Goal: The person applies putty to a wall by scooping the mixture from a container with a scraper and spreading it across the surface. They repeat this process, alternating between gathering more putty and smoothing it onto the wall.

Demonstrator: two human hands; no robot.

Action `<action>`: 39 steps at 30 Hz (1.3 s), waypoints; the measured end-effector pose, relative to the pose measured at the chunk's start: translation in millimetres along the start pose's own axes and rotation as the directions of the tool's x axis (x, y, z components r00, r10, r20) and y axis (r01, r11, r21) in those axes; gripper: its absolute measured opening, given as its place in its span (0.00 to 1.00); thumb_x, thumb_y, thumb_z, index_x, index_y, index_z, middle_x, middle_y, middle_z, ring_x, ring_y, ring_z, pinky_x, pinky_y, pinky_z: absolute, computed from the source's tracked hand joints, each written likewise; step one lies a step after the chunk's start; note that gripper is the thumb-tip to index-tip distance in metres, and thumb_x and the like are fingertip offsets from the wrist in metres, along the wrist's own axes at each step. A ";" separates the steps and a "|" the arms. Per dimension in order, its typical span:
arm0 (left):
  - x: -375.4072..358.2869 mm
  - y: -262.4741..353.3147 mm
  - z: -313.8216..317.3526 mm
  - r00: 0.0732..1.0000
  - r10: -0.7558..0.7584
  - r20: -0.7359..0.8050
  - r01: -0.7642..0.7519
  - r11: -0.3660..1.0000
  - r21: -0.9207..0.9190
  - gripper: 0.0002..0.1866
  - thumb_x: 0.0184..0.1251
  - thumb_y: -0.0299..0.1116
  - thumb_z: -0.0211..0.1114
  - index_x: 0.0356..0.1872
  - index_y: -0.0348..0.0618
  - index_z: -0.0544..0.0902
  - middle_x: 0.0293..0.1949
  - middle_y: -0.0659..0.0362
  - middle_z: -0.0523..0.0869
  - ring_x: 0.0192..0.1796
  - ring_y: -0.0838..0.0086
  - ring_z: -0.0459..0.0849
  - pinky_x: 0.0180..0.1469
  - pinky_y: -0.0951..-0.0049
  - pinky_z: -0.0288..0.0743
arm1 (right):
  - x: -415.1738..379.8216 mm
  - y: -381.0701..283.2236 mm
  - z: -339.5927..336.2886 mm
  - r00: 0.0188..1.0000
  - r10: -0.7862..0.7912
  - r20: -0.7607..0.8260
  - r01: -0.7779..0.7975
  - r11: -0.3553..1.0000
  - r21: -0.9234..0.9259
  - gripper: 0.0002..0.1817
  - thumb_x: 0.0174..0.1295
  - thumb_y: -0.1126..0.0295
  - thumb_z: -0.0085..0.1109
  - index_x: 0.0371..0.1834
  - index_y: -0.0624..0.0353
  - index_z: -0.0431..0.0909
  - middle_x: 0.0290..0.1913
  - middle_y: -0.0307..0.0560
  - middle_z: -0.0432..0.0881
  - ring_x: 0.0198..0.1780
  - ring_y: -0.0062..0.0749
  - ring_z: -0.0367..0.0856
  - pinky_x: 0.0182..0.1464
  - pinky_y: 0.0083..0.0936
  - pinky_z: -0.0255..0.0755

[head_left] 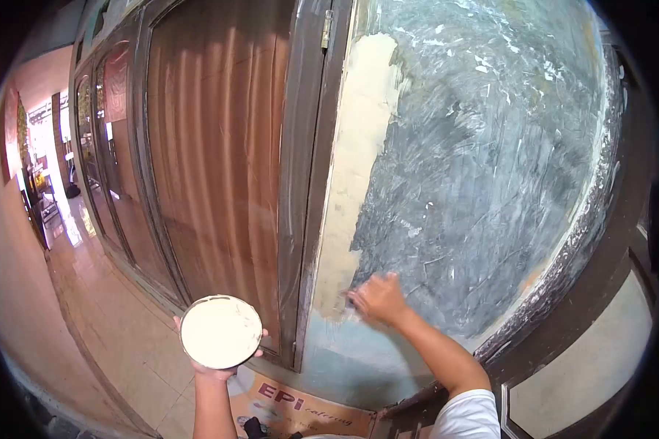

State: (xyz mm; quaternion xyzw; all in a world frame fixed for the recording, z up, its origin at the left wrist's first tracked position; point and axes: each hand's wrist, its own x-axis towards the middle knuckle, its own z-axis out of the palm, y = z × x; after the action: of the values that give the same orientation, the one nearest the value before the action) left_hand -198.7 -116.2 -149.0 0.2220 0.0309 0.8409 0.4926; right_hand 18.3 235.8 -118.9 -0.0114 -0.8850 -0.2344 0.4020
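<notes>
My left hand [214, 372] grips a round, shallow tub [184, 322] from below and around its sides. Thick cream-coloured paste [221, 333] fills it, with some smeared on the rim. My right hand [379, 298] is closed against the wall, at the lower end of a cream strip of paste [355, 132]. Whatever the right fingers hold is hidden and blurred. That strip runs down the wall alongside the dark wooden frame, with a ragged right edge. Bare, scraped grey-blue wall [476, 168] lies to its right.
Left of the strip stands a dark wooden frame [300, 146] with a hinge and glass panes, a brown curtain [220, 146] behind them. Below lies a printed banner [293, 402] on the floor. A dark-framed panel [586, 351] is at lower right. A tiled passage [117, 307] runs left.
</notes>
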 end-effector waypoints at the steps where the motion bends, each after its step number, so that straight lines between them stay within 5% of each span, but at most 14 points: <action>1: 0.6 1.2 -1.1 1.000 -0.006 0.030 0.005 0.999 0.032 0.52 0.66 0.82 0.53 0.78 0.50 0.70 0.71 0.39 0.77 0.62 0.17 0.77 0.45 0.25 0.86 | 16.0 6.3 -6.7 0.996 0.048 -0.072 -0.054 0.995 -0.083 0.09 0.64 0.58 0.73 0.29 0.45 0.86 0.28 0.32 0.79 0.36 0.36 0.75 0.44 0.43 0.56; 4: -3.8 3.5 -2.9 1.000 0.004 -0.026 -0.004 1.000 -0.016 0.52 0.66 0.82 0.53 0.78 0.50 0.70 0.71 0.39 0.77 0.63 0.18 0.77 0.46 0.24 0.86 | 48.9 29.9 -46.8 0.909 0.232 -0.347 -0.308 0.934 -0.180 0.10 0.63 0.59 0.74 0.27 0.45 0.84 0.28 0.34 0.78 0.35 0.37 0.74 0.43 0.44 0.57; 7: -4.3 5.4 -12.7 1.000 -0.010 -0.010 0.009 0.993 -0.114 0.56 0.62 0.85 0.54 0.79 0.49 0.69 0.73 0.37 0.74 0.64 0.13 0.73 0.50 0.18 0.81 | 43.5 24.6 -44.1 0.676 0.508 -0.534 -0.533 0.837 0.120 0.11 0.64 0.56 0.73 0.30 0.47 0.85 0.27 0.35 0.78 0.36 0.40 0.75 0.47 0.45 0.59; 9: -4.8 3.7 -7.0 1.000 0.010 -0.026 -0.011 1.000 -0.008 0.54 0.65 0.83 0.53 0.78 0.49 0.71 0.70 0.39 0.77 0.62 0.19 0.77 0.45 0.24 0.85 | 20.0 0.5 -19.6 0.981 -0.018 -0.193 -0.001 0.995 -0.099 0.09 0.60 0.60 0.75 0.27 0.45 0.84 0.28 0.35 0.74 0.34 0.36 0.73 0.40 0.45 0.56; 12: -3.2 1.2 0.0 1.000 0.010 -0.019 -0.010 1.000 -0.008 0.54 0.64 0.83 0.54 0.78 0.49 0.71 0.70 0.39 0.78 0.61 0.18 0.77 0.45 0.24 0.85 | -10.7 0.7 22.8 0.995 -0.096 -0.007 0.096 0.995 0.037 0.10 0.58 0.61 0.76 0.26 0.45 0.83 0.29 0.35 0.74 0.34 0.34 0.73 0.39 0.46 0.55; 16: -4.0 4.6 -2.2 0.999 0.007 -0.041 -0.008 1.000 -0.028 0.53 0.65 0.82 0.54 0.77 0.48 0.71 0.70 0.37 0.77 0.60 0.17 0.78 0.44 0.24 0.86 | 54.6 37.3 -47.0 0.942 0.177 -0.284 -0.238 0.951 -0.196 0.11 0.62 0.60 0.75 0.30 0.49 0.82 0.30 0.38 0.76 0.35 0.37 0.73 0.44 0.45 0.58; 18: -6.5 1.6 -1.4 0.999 0.023 -0.024 -0.024 0.998 -0.049 0.53 0.66 0.82 0.54 0.77 0.46 0.71 0.70 0.37 0.77 0.60 0.17 0.77 0.46 0.23 0.85 | 65.2 44.6 -65.5 0.687 0.467 -0.556 -0.489 0.864 0.120 0.10 0.63 0.60 0.74 0.33 0.50 0.83 0.30 0.39 0.77 0.36 0.40 0.73 0.46 0.43 0.58; 23: -3.8 1.5 -0.8 1.000 0.013 0.017 -0.013 0.999 -0.052 0.54 0.66 0.82 0.54 0.78 0.46 0.71 0.71 0.36 0.75 0.61 0.15 0.76 0.47 0.21 0.84 | 6.3 -3.0 -2.8 1.000 -0.004 0.016 0.002 0.994 0.106 0.10 0.66 0.57 0.71 0.28 0.45 0.86 0.29 0.36 0.78 0.35 0.38 0.74 0.43 0.45 0.59; 28: -0.8 5.4 -13.0 0.999 -0.022 0.046 0.031 0.981 -0.190 0.58 0.59 0.86 0.57 0.80 0.50 0.68 0.75 0.36 0.72 0.66 0.08 0.68 0.54 0.11 0.75 | 50.3 29.5 -45.7 0.989 -0.065 -0.134 0.026 0.961 -0.276 0.08 0.65 0.60 0.72 0.31 0.45 0.85 0.29 0.34 0.78 0.35 0.37 0.73 0.41 0.44 0.58; 30: -5.6 2.1 -17.6 1.000 -0.027 0.007 0.028 0.975 -0.222 0.58 0.59 0.86 0.56 0.80 0.51 0.68 0.75 0.36 0.72 0.66 0.08 0.68 0.53 0.11 0.75 | 56.3 32.6 -54.8 0.723 0.488 -0.488 -0.498 0.859 0.120 0.12 0.63 0.62 0.75 0.25 0.47 0.82 0.31 0.35 0.80 0.34 0.39 0.73 0.44 0.43 0.59; 32: -2.7 0.7 -21.2 0.999 -0.005 0.054 0.017 0.974 -0.224 0.58 0.60 0.85 0.56 0.80 0.50 0.68 0.75 0.36 0.71 0.66 0.08 0.68 0.52 0.11 0.76 | 33.9 23.7 -38.1 0.747 0.448 -0.491 -0.462 0.881 0.100 0.13 0.63 0.61 0.74 0.24 0.48 0.81 0.29 0.36 0.79 0.34 0.40 0.73 0.46 0.43 0.59; 34: -2.7 0.2 -20.5 0.999 -0.009 0.042 0.018 0.975 -0.223 0.58 0.60 0.85 0.56 0.80 0.48 0.67 0.75 0.36 0.71 0.66 0.08 0.67 0.53 0.10 0.75 | 8.0 3.3 -18.4 0.995 0.026 -0.096 -0.030 0.999 -0.043 0.12 0.63 0.60 0.75 0.27 0.48 0.81 0.28 0.35 0.76 0.34 0.37 0.72 0.41 0.41 0.57; 38: -1.3 -3.5 -15.5 0.999 -0.028 0.028 0.034 0.973 -0.227 0.58 0.61 0.85 0.56 0.80 0.47 0.67 0.75 0.36 0.70 0.66 0.08 0.67 0.53 0.10 0.75 | -0.3 9.7 1.4 0.995 -0.094 -0.035 0.095 0.995 0.042 0.14 0.63 0.58 0.74 0.25 0.47 0.80 0.26 0.36 0.75 0.34 0.37 0.72 0.42 0.43 0.56; 39: -0.8 -3.0 -15.2 0.999 -0.030 0.038 0.037 0.977 -0.210 0.58 0.61 0.85 0.56 0.80 0.48 0.67 0.76 0.36 0.70 0.66 0.07 0.67 0.53 0.10 0.75 | 21.8 21.9 -21.1 0.984 0.059 -0.167 -0.078 0.991 -0.107 0.14 0.63 0.57 0.74 0.24 0.46 0.80 0.25 0.35 0.74 0.34 0.37 0.72 0.41 0.43 0.56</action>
State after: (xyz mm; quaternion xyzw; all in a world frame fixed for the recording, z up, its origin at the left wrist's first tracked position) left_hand -202.1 -112.8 -163.8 0.1825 -0.0628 0.8270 0.5280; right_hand 23.0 242.7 -82.4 -0.0455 -0.8333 -0.2704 0.4800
